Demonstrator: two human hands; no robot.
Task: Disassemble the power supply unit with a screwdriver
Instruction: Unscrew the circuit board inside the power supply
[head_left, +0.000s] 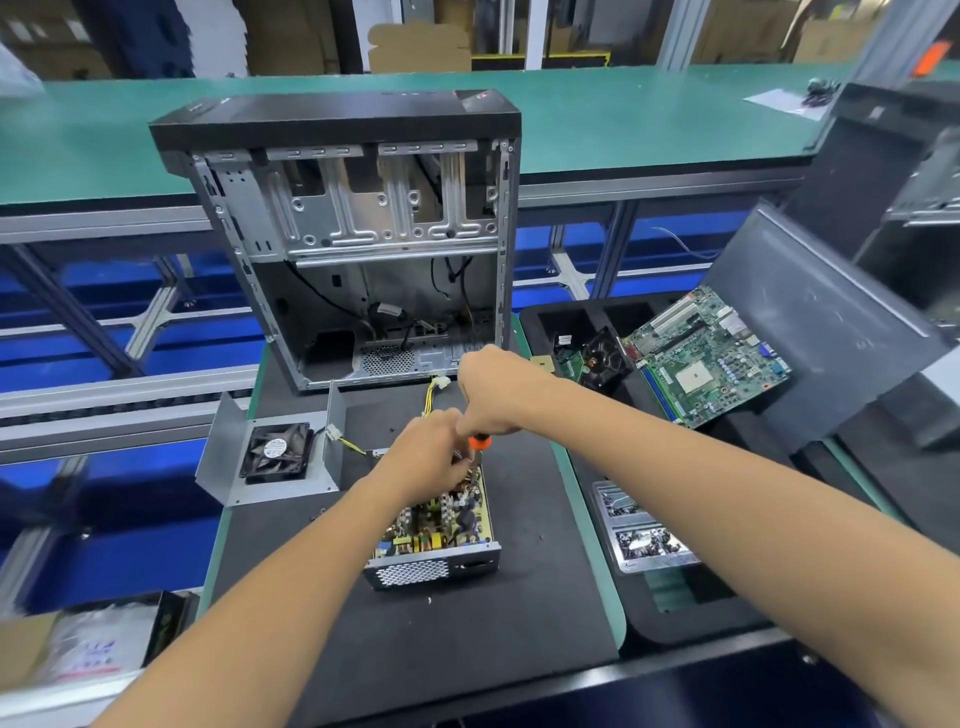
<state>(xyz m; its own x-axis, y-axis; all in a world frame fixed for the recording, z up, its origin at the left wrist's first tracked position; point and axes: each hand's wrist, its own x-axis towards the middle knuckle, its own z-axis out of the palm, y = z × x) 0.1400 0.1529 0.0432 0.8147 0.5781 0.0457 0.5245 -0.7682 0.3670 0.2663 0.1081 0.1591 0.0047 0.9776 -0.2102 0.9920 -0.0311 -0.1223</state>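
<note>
The opened power supply unit (435, 540) lies on the black mat, its circuit board with capacitors and coils exposed and a perforated metal wall facing me. My right hand (493, 389) is closed around an orange-handled screwdriver (479, 443), held upright with its tip down at the far end of the board. My left hand (434, 447) rests on the same far end, fingers curled around the screwdriver shaft or the parts there; which one, I cannot tell. The removed metal cover with its black fan (278, 451) lies to the left, joined by yellow wires (349, 445).
An empty computer case (353, 234) stands upright behind the unit. At the right, a black tray (571, 312) holds a green motherboard (709, 358) and a small fan (605, 361). A metal box of small parts (641, 530) sits right of the mat. A grey side panel (826, 322) leans behind.
</note>
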